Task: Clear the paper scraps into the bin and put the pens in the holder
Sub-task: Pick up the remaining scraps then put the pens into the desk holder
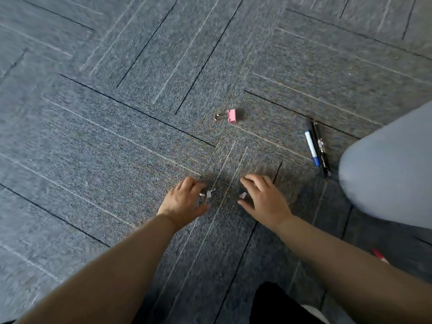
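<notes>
Two bare hands reach down to a grey-blue carpeted floor (117, 141) marked with dark and pale lines, where we see small white paper scraps lying between them. The left hand (184, 202) is palm down with its fingers curled, and a few scraps (208, 194) sit right at its fingertips; we cannot tell whether it grasps them or only touches them. The right hand (264, 199) arches over the carpet with fingers loosely bent and thumb spread apart, released and gripping nothing, and another scrap (243, 195) lies on the floor in the gap between its thumb and forefinger. Farther from the person, well apart from both hands, a pink binder clip (232, 116) rests on the carpet. To the right, two pens lie side by side and touching: a white marker with a blue cap (312, 148) and a black pen (321, 149). Just beside them rises a knee in pale grey cloth (385, 174). A small red and white object (379, 256), too blurred for us to identify, shows past the right forearm.
</notes>
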### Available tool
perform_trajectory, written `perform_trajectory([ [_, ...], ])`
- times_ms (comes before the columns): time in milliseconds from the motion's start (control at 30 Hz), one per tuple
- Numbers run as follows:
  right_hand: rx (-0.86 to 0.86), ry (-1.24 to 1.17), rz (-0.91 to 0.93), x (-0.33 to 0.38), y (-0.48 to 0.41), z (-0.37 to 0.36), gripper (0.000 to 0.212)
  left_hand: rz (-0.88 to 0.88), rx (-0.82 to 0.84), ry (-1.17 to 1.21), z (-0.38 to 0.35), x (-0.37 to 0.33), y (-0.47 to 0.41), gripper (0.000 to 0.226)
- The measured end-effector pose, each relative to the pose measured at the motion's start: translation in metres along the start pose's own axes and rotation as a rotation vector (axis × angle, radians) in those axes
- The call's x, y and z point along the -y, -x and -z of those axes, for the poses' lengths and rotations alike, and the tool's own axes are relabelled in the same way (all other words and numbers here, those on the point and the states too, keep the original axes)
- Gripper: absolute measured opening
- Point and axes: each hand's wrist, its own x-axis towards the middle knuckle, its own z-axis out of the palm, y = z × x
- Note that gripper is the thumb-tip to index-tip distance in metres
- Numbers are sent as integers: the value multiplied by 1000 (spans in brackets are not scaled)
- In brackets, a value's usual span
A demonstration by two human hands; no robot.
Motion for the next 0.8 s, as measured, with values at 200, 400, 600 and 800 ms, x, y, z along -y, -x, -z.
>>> perform_trajectory([
  [200,-64,-96,19,10,3,-10,31,55,-32,180,-3,-18,-2,40],
  [400,-79,-163,-16,10,2,-8,19,31,-37,199,-4,-16,-7,29],
  [600,-81,-49,-44,1,5,-9,15,-33,-27,130,-3,-17,-17,20],
  [800,-53,81,57,-1,0,-5,24,-74,-8,57,-5,-11,-20,17],
])
